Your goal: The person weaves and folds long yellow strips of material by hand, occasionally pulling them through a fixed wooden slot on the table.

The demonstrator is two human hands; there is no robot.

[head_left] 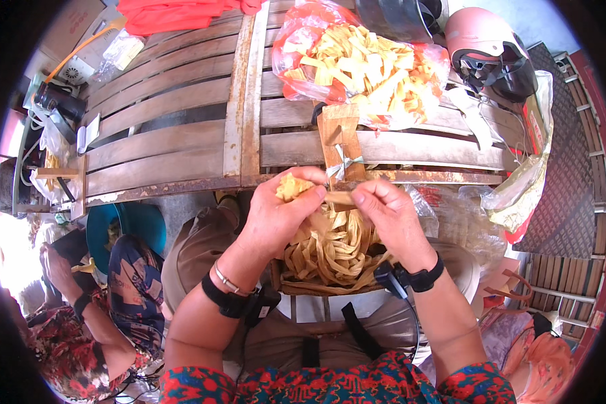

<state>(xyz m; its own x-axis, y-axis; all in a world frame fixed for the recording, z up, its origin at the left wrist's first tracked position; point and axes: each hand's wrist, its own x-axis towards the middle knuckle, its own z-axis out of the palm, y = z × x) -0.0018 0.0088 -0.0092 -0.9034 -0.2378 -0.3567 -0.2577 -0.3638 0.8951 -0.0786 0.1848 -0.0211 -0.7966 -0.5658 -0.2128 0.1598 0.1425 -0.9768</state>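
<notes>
Close in front of the table edge, my left hand (276, 212) is closed round a crumpled pale-yellow bundle (293, 188), with thumb and forefinger pressed together. My right hand (392, 214) pinches one end of a flat tan strip (340, 198), which stretches across to my left fingertips. Just beyond the fingers, a small upright wooden board (341, 128) is fixed at the table edge, with a pale tie (343, 163) knotted round it. Below my hands, a heap of long tan strips (333, 259) lies in my lap; what they are made of I cannot tell.
On the slatted table (175, 145) lies an open red-and-clear plastic bag (296, 40) of yellow folded pieces (377, 67). A pink helmet (478, 34) stands at the far right, red cloth (175, 15) at the far left. A co-worker's hand (59, 269) is near a teal tub (145, 225).
</notes>
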